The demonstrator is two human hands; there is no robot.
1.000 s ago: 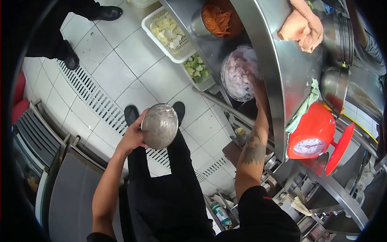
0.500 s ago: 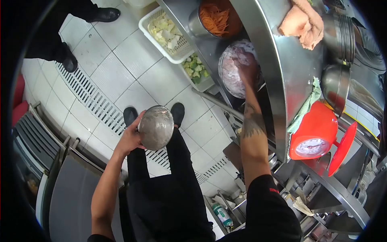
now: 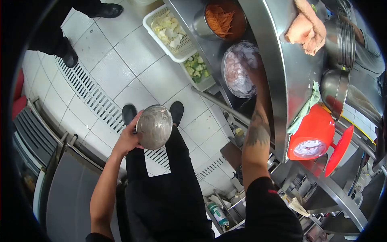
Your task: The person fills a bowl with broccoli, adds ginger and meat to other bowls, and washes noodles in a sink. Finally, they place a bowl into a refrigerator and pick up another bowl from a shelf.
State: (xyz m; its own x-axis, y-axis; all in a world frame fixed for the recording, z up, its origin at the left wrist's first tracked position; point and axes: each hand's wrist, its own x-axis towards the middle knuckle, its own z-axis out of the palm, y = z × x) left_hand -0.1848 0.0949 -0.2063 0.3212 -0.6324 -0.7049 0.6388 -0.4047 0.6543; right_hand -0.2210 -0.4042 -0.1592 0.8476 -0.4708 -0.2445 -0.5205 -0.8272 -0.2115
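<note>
My left hand (image 3: 131,137) is closed round the edge of a metal bowl (image 3: 154,127), which hangs over the floor in front of my legs. The bowl has whitish smears on it. On the lower steel shelf stands a round container of pale, white-coated food (image 3: 238,70). My right hand (image 3: 256,72) reaches in at the right side of this container, below the counter's edge. Its fingers are in shadow and blurred, so their shape and anything in them cannot be made out.
Shredded carrot (image 3: 219,21) fills a metal pot beyond the container. White baskets (image 3: 163,46) hold cut vegetables. On the steel counter (image 3: 300,66) lie an orange cloth (image 3: 307,30) and a green cloth (image 3: 308,107), near a red scale (image 3: 312,137). Another person's shoes (image 3: 109,10) are at upper left.
My right hand has moved right, from over the middle of the white-coated food to its right side. My left hand still holds the bowl in nearly the same place.
</note>
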